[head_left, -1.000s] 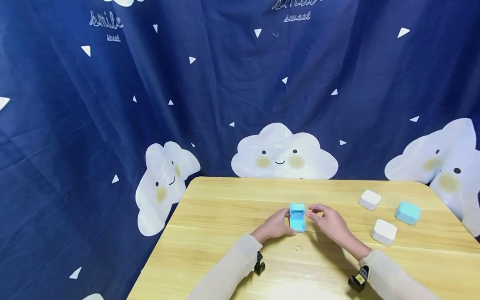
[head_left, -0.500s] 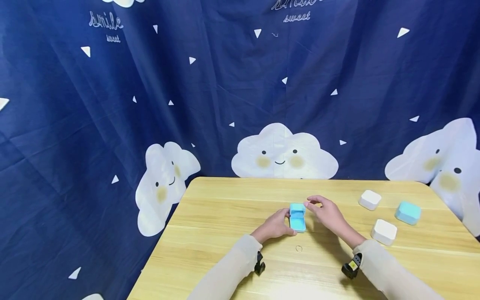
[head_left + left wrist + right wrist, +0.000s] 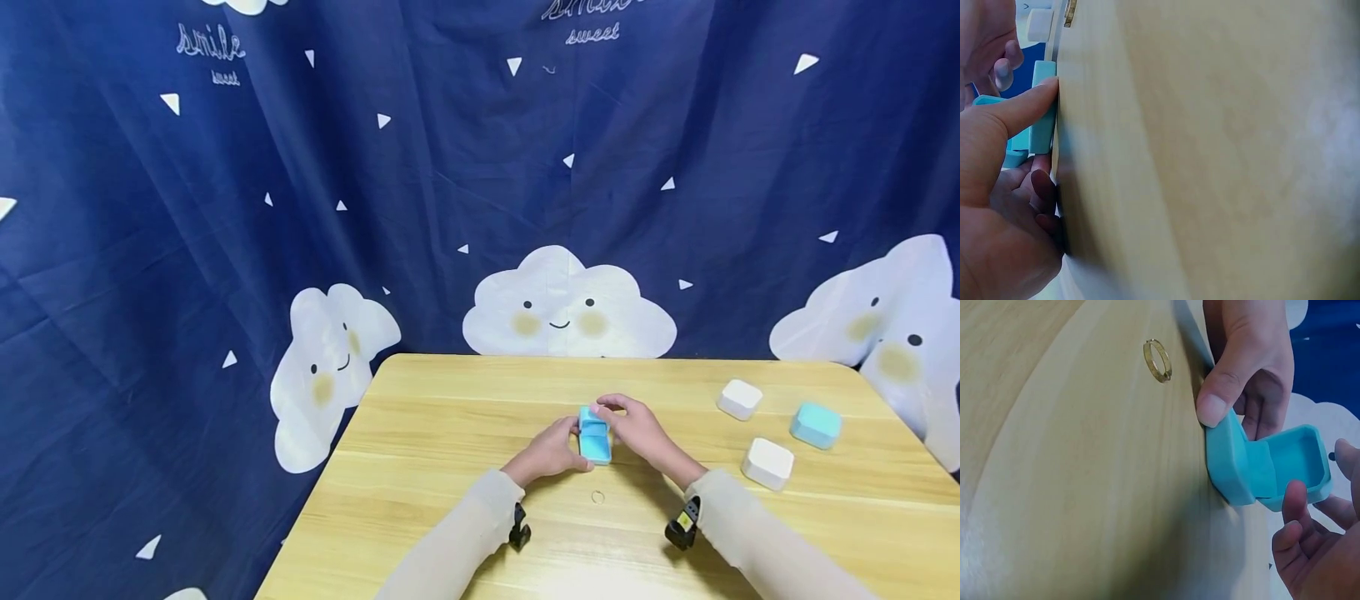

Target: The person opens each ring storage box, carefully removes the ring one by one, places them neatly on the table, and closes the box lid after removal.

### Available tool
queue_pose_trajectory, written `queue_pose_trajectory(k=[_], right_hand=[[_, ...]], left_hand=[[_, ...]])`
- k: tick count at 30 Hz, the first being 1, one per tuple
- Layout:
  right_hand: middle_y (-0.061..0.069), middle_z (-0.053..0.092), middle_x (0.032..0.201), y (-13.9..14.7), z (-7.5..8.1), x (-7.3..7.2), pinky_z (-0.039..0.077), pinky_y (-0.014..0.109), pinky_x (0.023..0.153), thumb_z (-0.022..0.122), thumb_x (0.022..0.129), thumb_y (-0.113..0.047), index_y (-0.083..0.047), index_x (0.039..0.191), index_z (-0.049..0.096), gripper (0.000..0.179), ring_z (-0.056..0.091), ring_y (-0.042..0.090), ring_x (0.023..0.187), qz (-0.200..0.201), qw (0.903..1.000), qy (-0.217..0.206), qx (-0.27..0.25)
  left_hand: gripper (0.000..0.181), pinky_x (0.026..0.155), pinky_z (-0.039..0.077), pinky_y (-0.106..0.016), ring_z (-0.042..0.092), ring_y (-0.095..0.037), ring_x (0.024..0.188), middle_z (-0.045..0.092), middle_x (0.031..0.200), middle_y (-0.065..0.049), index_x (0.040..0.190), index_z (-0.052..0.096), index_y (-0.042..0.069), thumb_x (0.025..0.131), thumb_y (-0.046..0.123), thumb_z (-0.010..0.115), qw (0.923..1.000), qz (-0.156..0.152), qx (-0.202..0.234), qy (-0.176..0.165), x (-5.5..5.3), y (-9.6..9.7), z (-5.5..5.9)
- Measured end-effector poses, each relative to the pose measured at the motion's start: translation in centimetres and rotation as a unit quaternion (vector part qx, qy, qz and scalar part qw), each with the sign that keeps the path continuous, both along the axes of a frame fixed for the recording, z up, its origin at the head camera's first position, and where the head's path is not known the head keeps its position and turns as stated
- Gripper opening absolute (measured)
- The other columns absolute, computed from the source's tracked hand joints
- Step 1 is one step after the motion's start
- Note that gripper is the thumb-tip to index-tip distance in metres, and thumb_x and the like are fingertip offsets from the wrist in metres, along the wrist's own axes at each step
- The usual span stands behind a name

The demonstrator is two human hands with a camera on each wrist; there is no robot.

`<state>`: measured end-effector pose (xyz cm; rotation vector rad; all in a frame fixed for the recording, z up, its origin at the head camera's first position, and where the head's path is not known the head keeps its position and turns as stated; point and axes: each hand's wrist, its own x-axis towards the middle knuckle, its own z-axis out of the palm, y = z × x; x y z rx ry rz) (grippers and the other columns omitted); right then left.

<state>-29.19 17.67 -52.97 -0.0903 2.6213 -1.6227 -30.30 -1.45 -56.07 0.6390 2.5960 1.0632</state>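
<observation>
A turquoise ring box (image 3: 596,450) stands with its lid raised on the wooden table. My left hand (image 3: 551,450) grips the base of the box, thumb (image 3: 1215,407) on the near side and fingers behind. The lid (image 3: 1300,456) tilts back, its hollow inside facing the camera in the right wrist view. My right hand (image 3: 636,427) is at the lid, with loosely bent fingers right by its rim and thumb overlapping it in the head view. A thin gold ring (image 3: 1149,361) lies on the table, just in front of the box.
To the right on the table (image 3: 420,467) are a white box (image 3: 740,400), another white box (image 3: 768,464) and a turquoise box (image 3: 816,426), all with lids down. A dark blue curtain (image 3: 420,200) with cloud prints hangs behind the table's far edge.
My right hand has moved left, from beside the box to its raised lid. My left hand, the box and the gold ring stay in place.
</observation>
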Motion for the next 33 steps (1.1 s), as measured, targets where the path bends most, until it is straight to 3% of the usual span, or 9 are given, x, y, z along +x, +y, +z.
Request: queue_pose_trajectory(k=[9, 18, 21, 28, 33], right_hand=[[0.013, 0.061, 0.11, 0.0, -0.8, 0.0, 0.05, 0.034, 0.058, 0.055, 0.092, -0.052, -0.008, 0.126, 0.059, 0.056, 0.057, 0.024, 0.065, -0.007, 0.9999, -0.01, -0.002], [0.014, 0.055, 0.082, -0.1, -1.2, 0.1, 0.048, 0.033, 0.054, 0.054, 0.091, -0.055, -0.009, 0.124, 0.06, 0.057, 0.054, 0.024, 0.059, -0.014, 0.9995, -0.028, -0.007], [0.014, 0.056, 0.084, 0.0, -1.2, 0.2, 0.048, 0.034, 0.053, 0.054, 0.09, -0.056, -0.009, 0.124, 0.06, 0.058, 0.055, 0.025, 0.059, -0.012, 0.9994, -0.03, -0.016], [0.016, 0.063, 0.109, 0.0, -1.4, 0.4, 0.047, 0.035, 0.048, 0.055, 0.09, -0.055, -0.011, 0.127, 0.058, 0.057, 0.058, 0.028, 0.054, -0.011, 0.9981, -0.041, -0.044], [0.015, 0.062, 0.094, -0.1, -1.7, 0.5, 0.043, 0.032, 0.042, 0.055, 0.09, -0.055, -0.011, 0.126, 0.058, 0.057, 0.05, 0.022, 0.046, -0.005, 0.9974, -0.041, -0.058]], left_hand=[[0.077, 0.098, 0.041, -0.033, 0.052, -0.007, 0.104, 0.056, 0.11, 0.012, 0.135, 0.047, 0.017, 0.07, 0.032, 0.085, 1.0, 0.0, -0.002, 0.007, -0.1, 0.0, -0.2], [0.077, 0.098, 0.041, -0.034, 0.053, -0.007, 0.104, 0.056, 0.109, 0.013, 0.134, 0.047, 0.019, 0.069, 0.033, 0.085, 0.9999, 0.006, -0.008, 0.01, 0.0, 0.1, 0.0], [0.077, 0.098, 0.041, -0.034, 0.052, -0.007, 0.104, 0.056, 0.109, 0.013, 0.135, 0.047, 0.018, 0.069, 0.033, 0.085, 0.9999, 0.007, -0.01, 0.01, 0.0, 0.1, 0.0], [0.079, 0.1, 0.04, -0.035, 0.052, -0.008, 0.106, 0.056, 0.11, 0.012, 0.136, 0.046, 0.018, 0.069, 0.034, 0.085, 0.9999, 0.008, -0.007, 0.008, 0.0, 0.1, 0.0], [0.077, 0.099, 0.041, -0.035, 0.053, -0.008, 0.106, 0.056, 0.111, 0.012, 0.135, 0.047, 0.018, 0.07, 0.035, 0.084, 0.9998, 0.008, -0.014, 0.013, 0.1, 0.1, -0.1]])
